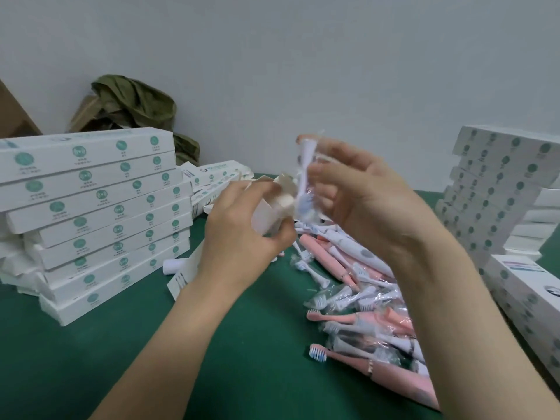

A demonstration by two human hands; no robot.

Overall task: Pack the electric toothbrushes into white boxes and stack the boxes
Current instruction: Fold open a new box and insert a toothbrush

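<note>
We are gripping the open white box (266, 216) in our left hand (242, 237), holding a wrapped brush head (304, 177) in our right hand (363, 207) beside its mouth, aiming straight past the flaps (286, 184).

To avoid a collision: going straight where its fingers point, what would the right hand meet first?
Probably the open white cardboard box gripped by the left hand; the right hand, holding a plastic-wrapped white brush head, points at it. Depth unclear.
</note>
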